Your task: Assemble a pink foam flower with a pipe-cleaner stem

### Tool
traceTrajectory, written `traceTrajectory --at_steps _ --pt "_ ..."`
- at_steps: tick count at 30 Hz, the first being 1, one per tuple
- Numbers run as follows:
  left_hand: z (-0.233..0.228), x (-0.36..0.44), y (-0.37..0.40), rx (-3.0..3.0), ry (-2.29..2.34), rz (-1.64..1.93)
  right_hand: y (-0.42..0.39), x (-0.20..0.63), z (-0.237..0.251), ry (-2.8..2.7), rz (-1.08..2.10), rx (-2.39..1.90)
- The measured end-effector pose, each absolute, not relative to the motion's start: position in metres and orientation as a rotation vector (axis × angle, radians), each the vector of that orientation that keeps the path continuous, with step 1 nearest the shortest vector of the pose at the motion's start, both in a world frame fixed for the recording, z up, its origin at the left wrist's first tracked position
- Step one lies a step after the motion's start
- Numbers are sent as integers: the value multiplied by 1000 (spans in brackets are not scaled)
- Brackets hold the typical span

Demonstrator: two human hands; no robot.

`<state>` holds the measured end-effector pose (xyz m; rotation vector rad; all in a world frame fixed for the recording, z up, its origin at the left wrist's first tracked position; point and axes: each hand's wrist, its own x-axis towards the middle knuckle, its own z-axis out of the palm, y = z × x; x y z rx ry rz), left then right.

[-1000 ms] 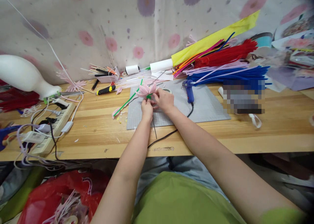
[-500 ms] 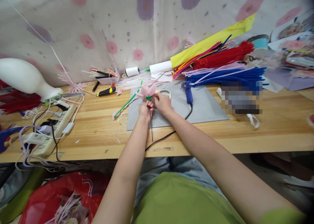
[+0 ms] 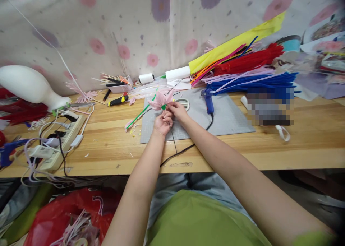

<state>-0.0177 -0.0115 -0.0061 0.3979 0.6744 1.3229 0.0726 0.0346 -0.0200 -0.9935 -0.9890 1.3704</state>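
A pink artificial flower (image 3: 160,99) with a green base (image 3: 163,106) and a long thin dark stem (image 3: 173,140) is held over the grey cutting mat. My left hand (image 3: 163,123) is closed around the stem just under the bloom, palm partly turned up. The fingertips of my right hand (image 3: 177,110) pinch at the green base, on its right side. Whether a separate small piece sits between those fingertips I cannot make out. Behind my right hand lies a pale roll of tape (image 3: 184,103). Left of the bloom rests a green stem with a pink tip (image 3: 140,115).
On the grey mat (image 3: 229,122) lies a blue glue gun (image 3: 208,101), its cord running under my right forearm. Bundles of blue (image 3: 253,83) and red pipe cleaners (image 3: 253,61) line the back. A power strip (image 3: 64,142) and a utility knife (image 3: 118,101) are at left.
The flower has tilted to the left, and its stem's lower end has swung right. My left hand has rolled so more of its palm shows. My right hand stays at the base.
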Motion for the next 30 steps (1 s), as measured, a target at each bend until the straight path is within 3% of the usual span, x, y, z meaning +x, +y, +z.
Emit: traceTrajectory --at_steps 6,11,17,24,30 --pt "-5 -16 -16 446 681 1333 28 76 -6 -724 1764 -819" --pt "-4 -18 -16 474 708 1369 27 77 6 -805 1836 -746" --pt "6 -14 -7 470 884 1213 33 80 6 -901 1637 -888" --pt "3 -10 -7 764 1139 1496 37 75 7 -1242 1228 -1032" --pt "0 -5 -7 792 1203 1523 28 70 9 -1472 793 -1273"
